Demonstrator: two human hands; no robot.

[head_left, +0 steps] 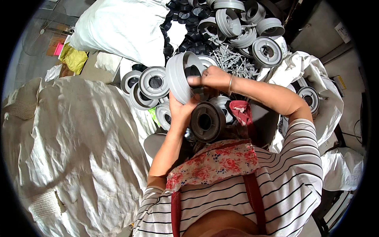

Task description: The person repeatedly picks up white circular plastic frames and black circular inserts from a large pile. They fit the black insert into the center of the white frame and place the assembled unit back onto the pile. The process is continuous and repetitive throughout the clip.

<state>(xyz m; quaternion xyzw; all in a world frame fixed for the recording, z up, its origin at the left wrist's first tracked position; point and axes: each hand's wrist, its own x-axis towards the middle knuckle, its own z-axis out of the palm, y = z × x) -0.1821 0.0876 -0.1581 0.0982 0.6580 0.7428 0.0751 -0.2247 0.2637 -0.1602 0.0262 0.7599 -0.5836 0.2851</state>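
A large grey ribbed plastic collar [176, 79] is tilted up in front of me, its open side turned to the right. My left hand [182, 110] grips its lower edge from below. My right hand [215, 79] is at the open side, fingers curled in and thumb blurred by motion; what they hold is hidden. Something black [192, 71] shows inside the collar. Below, close to my lap, sits a dark brown round part [205, 122] with a hole in its middle. Grey round parts with black centres [154, 82] lie left of the collar.
Black caps [193, 37], thin grey plastic pieces [233, 61] and more grey collars [229, 23] are heaped beyond my hands. White sacks [118, 31] stand at the far left, with a large one [79, 154] at my left. An open sack [325, 91] holds grey parts at right.
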